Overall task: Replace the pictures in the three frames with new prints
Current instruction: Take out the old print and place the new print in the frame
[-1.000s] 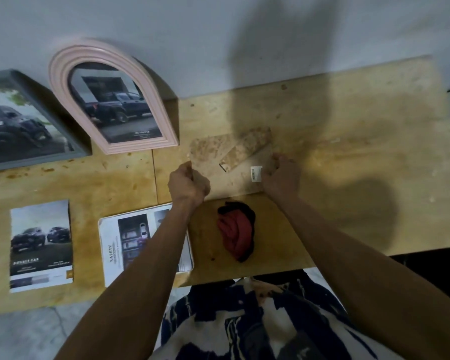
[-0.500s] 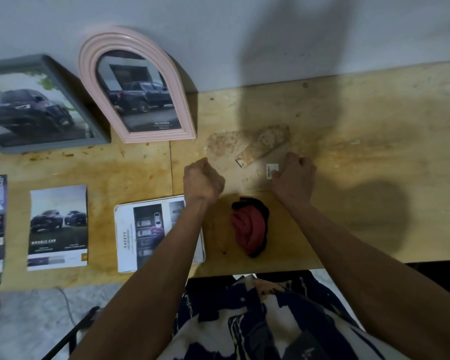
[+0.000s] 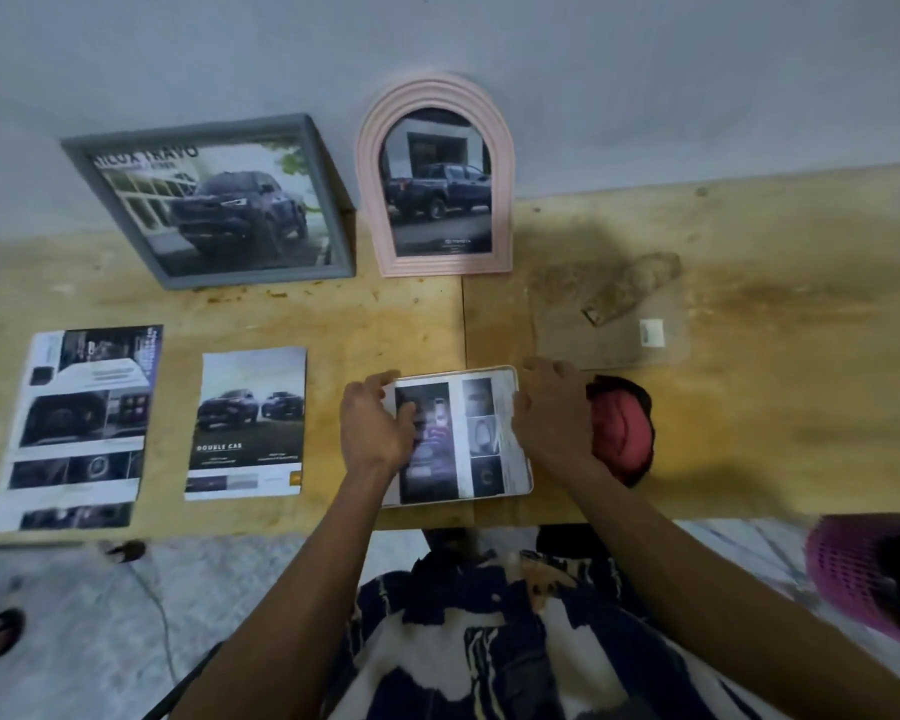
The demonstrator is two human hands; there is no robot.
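Wooden table (image 3: pixel 749 433): two frames (image 3: pixel 219 200), prints (image 3: pixel 248 423), red cloth (image 3: pixel 622 433), backing board (image 3: pixel 609 330).

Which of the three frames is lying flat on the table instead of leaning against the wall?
The white frame, between both hands at the table's near edge. The grey frame and pink arched frame lean on the wall.

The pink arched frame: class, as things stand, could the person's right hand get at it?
Probably yes. The pink arched frame leans on the wall beyond bare table, nothing standing between. But the right hand now rests on the white frame and must let go first.
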